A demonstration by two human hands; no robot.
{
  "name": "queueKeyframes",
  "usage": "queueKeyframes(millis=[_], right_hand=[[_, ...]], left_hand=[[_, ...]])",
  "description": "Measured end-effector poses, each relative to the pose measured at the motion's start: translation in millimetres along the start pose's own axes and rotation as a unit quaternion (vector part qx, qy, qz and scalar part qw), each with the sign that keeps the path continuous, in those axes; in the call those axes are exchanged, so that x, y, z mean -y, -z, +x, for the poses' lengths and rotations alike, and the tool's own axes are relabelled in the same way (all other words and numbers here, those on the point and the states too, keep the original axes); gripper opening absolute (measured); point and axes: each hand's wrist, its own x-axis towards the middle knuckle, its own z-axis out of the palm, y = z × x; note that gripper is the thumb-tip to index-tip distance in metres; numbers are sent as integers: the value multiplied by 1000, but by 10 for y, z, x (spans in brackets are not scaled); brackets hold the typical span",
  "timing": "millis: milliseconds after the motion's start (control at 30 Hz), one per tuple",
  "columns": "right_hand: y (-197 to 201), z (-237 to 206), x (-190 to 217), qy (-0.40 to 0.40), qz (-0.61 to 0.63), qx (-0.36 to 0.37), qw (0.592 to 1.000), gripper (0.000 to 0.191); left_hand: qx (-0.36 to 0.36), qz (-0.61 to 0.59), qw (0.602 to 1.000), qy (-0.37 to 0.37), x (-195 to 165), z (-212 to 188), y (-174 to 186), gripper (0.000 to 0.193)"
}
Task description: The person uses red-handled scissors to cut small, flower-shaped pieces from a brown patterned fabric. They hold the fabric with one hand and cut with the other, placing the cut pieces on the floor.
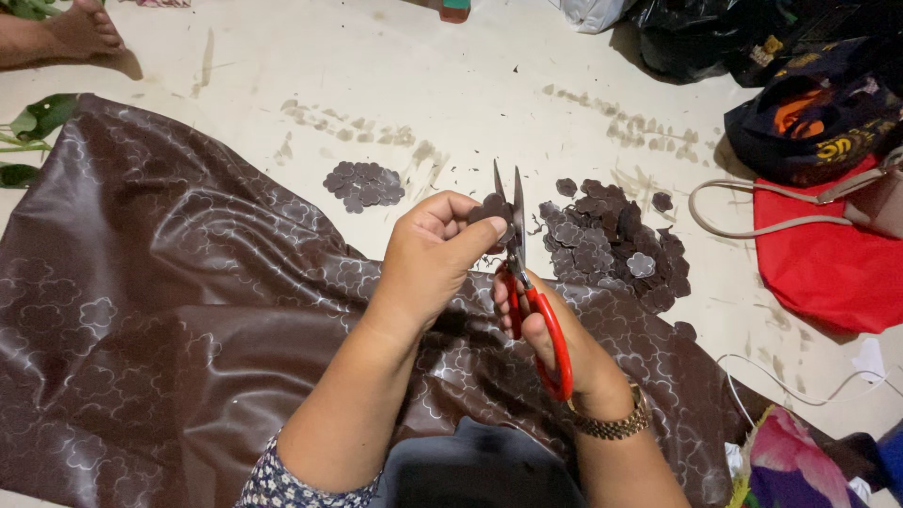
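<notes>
**Scissors trimming a small brown cut-out over patterned cloth**

Scissors (pixel 527 282) with red handles sit in the right hand (pixel 555 343), blades pointing up and away from the body, parted around a small dark brown flower-shaped piece (pixel 489 207). The right hand's grip is closed through the handle loops. The left hand (pixel 428 259) pinches the piece between thumb and forefinger, holding it to the blades just above the lap; how deep the blades have bitten into it is hard to tell, since the fingers hide part of the edge.

By its look the piece is thin, light and floppy, with a slick sheen, so it likely slips or bends unless pinched close to the cutting line. The scissors are stiff and sharp and are best held by the handles only.

Beneath both hands lies a large sheet of glossy brown cloth (pixel 169 310) printed with pale flower outlines, spread over the floor (pixel 395 66). Beyond the hands, a big heap of cut pieces (pixel 616 245) rests on the floor, and a smaller heap (pixel 365 184) lies to the left of it. A red bag (pixel 818 254) sits at the right, and another person's foot (pixel 85 28) shows at top left.
</notes>
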Motion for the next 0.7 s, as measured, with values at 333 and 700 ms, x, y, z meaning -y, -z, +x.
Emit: queueKeyframes(millis=[333, 700], right_hand=[[46, -3, -46, -24, 49, 5, 998, 64], [41, -23, -29, -43, 95, 22, 994, 72]], left_hand=[[-9, -49, 998, -39, 34, -1, -12, 14], [24, -19, 999, 12, 15, 15, 11, 10]])
